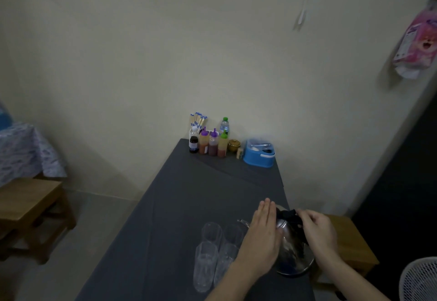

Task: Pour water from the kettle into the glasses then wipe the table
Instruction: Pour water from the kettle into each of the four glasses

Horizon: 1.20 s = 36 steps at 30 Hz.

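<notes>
1. The room is dim. The kettle (pixel 292 246) is half hidden behind both hands; its base and shiny side show, and its spout pokes out towards the glasses.
2. The left hand (pixel 262 236) lies flat and open against the kettle's side, fingers straight, gripping nothing.
3. The right hand (pixel 319 232) is curled at the black handle on top; whether it is fully closed on it I cannot tell.
4. Four clear glasses (pixel 216 251) stand in a two-by-two cluster just left of the kettle, hard to make out against the dark cloth.
5. The kettle sits near the table's (pixel 189 194) right edge, at the near end.
6. At the far edge: three sauce bottles (pixel 212 143), a water bottle (pixel 224 125), a blue container (pixel 259 154).
7. The middle of the table is open.
</notes>
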### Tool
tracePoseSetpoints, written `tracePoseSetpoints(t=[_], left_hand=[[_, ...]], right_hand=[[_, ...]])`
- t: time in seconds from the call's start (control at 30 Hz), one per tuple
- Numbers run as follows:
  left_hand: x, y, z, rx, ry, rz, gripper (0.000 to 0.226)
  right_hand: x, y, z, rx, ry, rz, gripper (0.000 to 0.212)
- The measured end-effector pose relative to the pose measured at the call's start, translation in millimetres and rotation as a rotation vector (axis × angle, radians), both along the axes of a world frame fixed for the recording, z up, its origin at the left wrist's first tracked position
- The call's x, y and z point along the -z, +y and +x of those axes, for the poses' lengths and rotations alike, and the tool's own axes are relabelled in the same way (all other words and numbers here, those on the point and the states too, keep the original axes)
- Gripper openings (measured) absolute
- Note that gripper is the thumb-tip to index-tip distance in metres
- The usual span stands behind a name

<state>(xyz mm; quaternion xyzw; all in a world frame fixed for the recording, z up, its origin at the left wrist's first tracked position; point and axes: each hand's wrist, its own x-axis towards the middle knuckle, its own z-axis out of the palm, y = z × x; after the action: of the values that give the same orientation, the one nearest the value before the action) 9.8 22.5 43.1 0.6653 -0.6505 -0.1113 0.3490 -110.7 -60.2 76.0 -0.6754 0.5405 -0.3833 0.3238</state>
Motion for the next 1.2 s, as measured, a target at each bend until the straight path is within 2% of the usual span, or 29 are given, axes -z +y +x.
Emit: tracePoseSetpoints(t=[0.07, 0.23, 0.37, 0.47, 0.6, 1.2], left_hand=[[4, -6, 0, 0.043, 0.027, 0.018, 0.056], [14, -16, 4, 0.008, 0.272, 0.068, 0.093], [14, -15, 5, -0.013, 0.369, 0.068, 0.105], [14, -15, 6, -0.036, 0.397, 0.093, 0.101], [16, -14, 6, -0.049, 0.382, 0.103, 0.068], [22, -15, 4, -0.092, 0.45, 0.004, 0.066]], right_hand=[[-4, -5, 2, -0.023, 0.078, -0.061, 0.034], [-10, -19, 11, -0.077, 0.251, -0.168, 0.04], [-13, -32, 18, -0.138, 0.362, -0.221, 0.042], [-12, -38, 22, -0.17, 0.429, -0.241, 0.041], [-16, -39, 26, -0.205, 0.482, -0.263, 0.043], [-37, -35, 41, -0.253, 0.61, -0.345, 0.037]])
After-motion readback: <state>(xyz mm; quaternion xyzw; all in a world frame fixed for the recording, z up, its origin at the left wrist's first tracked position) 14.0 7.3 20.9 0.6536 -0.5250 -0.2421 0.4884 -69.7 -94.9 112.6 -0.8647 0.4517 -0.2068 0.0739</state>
